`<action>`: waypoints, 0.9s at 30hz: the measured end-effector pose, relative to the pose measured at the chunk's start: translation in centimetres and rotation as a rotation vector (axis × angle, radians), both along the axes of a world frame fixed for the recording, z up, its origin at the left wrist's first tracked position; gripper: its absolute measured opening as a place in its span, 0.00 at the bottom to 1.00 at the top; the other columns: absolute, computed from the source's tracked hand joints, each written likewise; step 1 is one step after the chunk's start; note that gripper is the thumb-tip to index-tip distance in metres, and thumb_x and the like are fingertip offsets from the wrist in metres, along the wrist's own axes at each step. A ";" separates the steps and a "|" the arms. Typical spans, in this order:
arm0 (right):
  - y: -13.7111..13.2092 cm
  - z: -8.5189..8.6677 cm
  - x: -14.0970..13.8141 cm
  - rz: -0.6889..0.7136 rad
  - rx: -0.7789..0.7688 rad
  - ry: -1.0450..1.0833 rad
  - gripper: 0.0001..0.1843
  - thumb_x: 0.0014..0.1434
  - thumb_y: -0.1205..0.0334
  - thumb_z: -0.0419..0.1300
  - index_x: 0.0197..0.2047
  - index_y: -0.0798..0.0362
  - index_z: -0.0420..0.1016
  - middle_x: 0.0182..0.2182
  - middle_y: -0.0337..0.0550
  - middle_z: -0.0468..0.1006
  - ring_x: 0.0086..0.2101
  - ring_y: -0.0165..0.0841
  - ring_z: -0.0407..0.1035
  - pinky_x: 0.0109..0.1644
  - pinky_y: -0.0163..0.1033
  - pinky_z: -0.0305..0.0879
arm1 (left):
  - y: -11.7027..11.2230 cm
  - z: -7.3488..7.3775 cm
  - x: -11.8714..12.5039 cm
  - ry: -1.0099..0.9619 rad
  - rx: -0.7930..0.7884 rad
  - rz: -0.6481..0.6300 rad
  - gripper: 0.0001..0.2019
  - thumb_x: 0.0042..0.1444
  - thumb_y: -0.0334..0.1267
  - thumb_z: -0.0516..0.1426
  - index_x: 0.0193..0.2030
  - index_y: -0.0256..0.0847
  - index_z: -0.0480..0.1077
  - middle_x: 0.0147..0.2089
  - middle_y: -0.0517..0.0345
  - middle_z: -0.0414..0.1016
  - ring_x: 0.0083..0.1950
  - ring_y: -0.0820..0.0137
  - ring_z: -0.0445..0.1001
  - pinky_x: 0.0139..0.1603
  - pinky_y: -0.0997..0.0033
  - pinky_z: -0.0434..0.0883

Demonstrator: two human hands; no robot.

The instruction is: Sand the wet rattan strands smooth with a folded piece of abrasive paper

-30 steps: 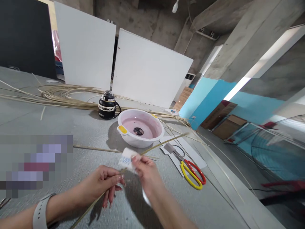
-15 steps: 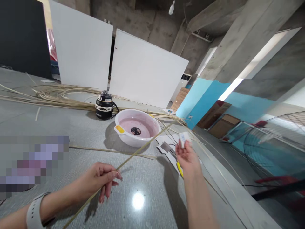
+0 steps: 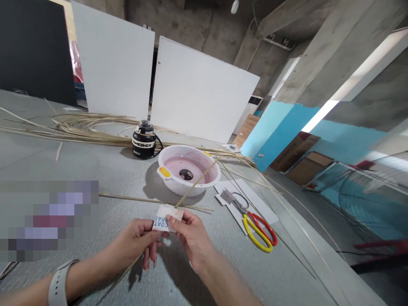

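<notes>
My left hand (image 3: 135,242) pinches a long thin cane strip (image 3: 197,180) that slants up toward the pink basin (image 3: 188,170). My right hand (image 3: 191,236) pinches a small white piece of sandpaper with blue print (image 3: 164,217) folded around the strip, just in front of my left fingers. Both hands are close together above the grey table (image 3: 127,170). A grey watch band sits on my left wrist.
A pink and white basin with yellow handles stands beyond the hands. A black jug (image 3: 144,144) is behind it. Red and yellow scissors (image 3: 255,225) lie on white paper at the right. Bundles of cane (image 3: 83,127) lie across the far table. Another strip (image 3: 143,199) lies flat nearby.
My right hand, which had swung out to the right along the strip with the sandpaper, has come back to the strip beside my left hand. The strip's far end swung left.
</notes>
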State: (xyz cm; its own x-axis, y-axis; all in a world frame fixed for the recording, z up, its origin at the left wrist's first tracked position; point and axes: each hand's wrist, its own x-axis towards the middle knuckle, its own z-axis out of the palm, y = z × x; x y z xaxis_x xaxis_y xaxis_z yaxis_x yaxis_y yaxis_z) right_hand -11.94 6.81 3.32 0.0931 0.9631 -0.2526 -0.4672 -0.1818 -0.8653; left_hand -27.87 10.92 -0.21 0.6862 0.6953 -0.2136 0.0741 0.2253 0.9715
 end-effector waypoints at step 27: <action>2.8 2.9 16.9 -0.800 -0.008 0.084 0.09 0.54 0.73 0.65 0.29 0.49 0.71 0.25 0.31 0.80 0.28 0.27 0.76 0.30 0.30 0.71 | 0.5 1.3 -1.5 0.014 -0.031 -0.253 0.23 0.55 0.60 0.59 0.33 0.39 0.74 0.15 0.63 0.74 0.15 0.76 0.69 0.57 0.57 0.70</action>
State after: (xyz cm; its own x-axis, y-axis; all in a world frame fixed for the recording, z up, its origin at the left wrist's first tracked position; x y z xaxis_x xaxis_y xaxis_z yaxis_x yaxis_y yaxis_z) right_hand 4.93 9.58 6.23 0.7343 0.6110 -0.2958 -0.5221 0.2297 -0.8214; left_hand -29.34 11.37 1.11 0.8342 0.4951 -0.2428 0.1449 0.2280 0.9628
